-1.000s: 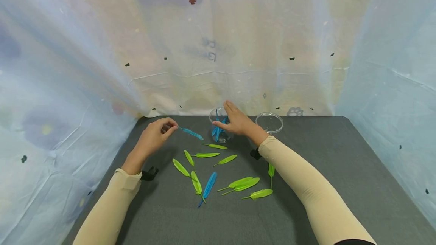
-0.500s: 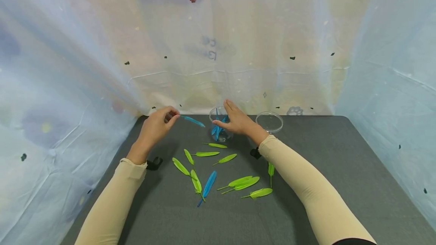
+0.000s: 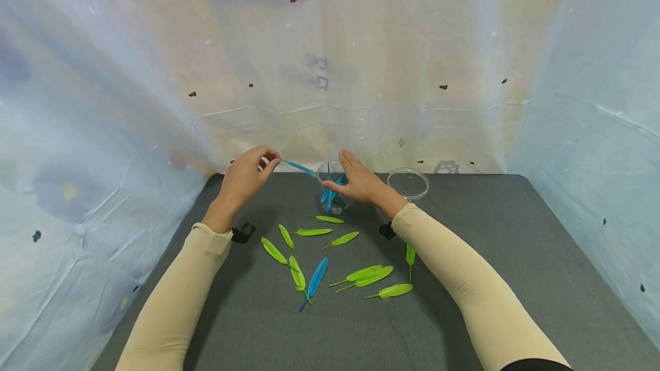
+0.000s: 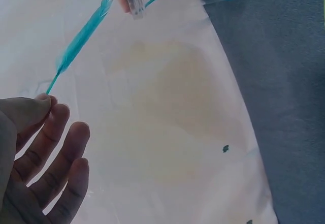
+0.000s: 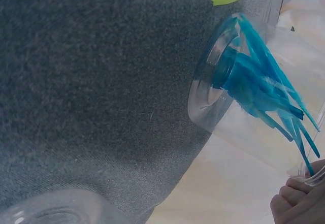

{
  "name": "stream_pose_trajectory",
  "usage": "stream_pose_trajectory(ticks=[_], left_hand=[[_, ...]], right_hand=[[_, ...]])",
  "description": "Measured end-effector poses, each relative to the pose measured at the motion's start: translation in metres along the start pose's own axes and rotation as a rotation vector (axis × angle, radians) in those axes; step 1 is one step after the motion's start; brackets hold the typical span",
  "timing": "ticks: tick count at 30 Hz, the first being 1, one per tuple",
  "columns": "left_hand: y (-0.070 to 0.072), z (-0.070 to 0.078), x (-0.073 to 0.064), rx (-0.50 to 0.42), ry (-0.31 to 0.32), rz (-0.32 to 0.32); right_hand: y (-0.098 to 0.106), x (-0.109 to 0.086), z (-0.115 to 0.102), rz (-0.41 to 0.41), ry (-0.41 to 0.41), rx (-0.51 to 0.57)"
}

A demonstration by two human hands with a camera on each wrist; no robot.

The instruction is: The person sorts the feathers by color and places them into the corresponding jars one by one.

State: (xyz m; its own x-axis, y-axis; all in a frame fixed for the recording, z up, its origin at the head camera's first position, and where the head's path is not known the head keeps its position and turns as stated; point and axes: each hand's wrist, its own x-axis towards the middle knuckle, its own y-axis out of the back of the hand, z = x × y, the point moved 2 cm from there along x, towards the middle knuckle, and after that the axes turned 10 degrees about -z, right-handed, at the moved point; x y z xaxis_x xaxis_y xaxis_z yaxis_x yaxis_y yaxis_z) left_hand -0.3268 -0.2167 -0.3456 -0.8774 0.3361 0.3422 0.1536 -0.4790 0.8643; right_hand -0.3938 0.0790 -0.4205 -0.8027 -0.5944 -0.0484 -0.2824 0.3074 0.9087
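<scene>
In the head view my left hand (image 3: 247, 173) pinches the quill end of a blue feather (image 3: 300, 168) between thumb and forefinger. That feather's tip reaches the left side of the clear jar's (image 3: 337, 206) rim; whether it touches cannot be told. Several blue feathers (image 5: 261, 82) stand inside the jar, as the right wrist view shows. My right hand (image 3: 361, 185) holds the jar near its rim, thumb in front and fingers at the far side. On the table lie another blue feather (image 3: 316, 279) and several green feathers, one of them near the jar (image 3: 330, 219).
A clear round lid (image 3: 408, 184) lies to the right of the jar, by my right wrist. One green feather (image 3: 410, 255) is partly under my right forearm. A patterned curtain (image 3: 371, 73) hangs behind the dark grey table (image 3: 289, 336).
My left hand has risen and moved right and away from me, bringing the pinched blue feather up to the jar's rim. The right hand and jar have stayed in place.
</scene>
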Motion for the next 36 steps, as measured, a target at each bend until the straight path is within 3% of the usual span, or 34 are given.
stream_pose_trajectory(ticks=[6, 13, 26, 36], left_hand=[[0.003, 0.009, 0.012, 0.008, -0.013, -0.026], [-0.001, 0.019, 0.029, 0.09, -0.058, -0.071], [-0.023, 0.031, 0.053, 0.207, -0.147, -0.142], [-0.04, 0.038, 0.065, 0.245, -0.124, -0.215]], right_hand=[[0.0, 0.0, 0.0, 0.005, 0.0, -0.009], [-0.001, 0.002, 0.001, 0.007, -0.006, -0.008], [-0.001, 0.004, 0.002, 0.002, -0.024, -0.022], [-0.001, 0.003, 0.002, 0.003, -0.013, -0.015]])
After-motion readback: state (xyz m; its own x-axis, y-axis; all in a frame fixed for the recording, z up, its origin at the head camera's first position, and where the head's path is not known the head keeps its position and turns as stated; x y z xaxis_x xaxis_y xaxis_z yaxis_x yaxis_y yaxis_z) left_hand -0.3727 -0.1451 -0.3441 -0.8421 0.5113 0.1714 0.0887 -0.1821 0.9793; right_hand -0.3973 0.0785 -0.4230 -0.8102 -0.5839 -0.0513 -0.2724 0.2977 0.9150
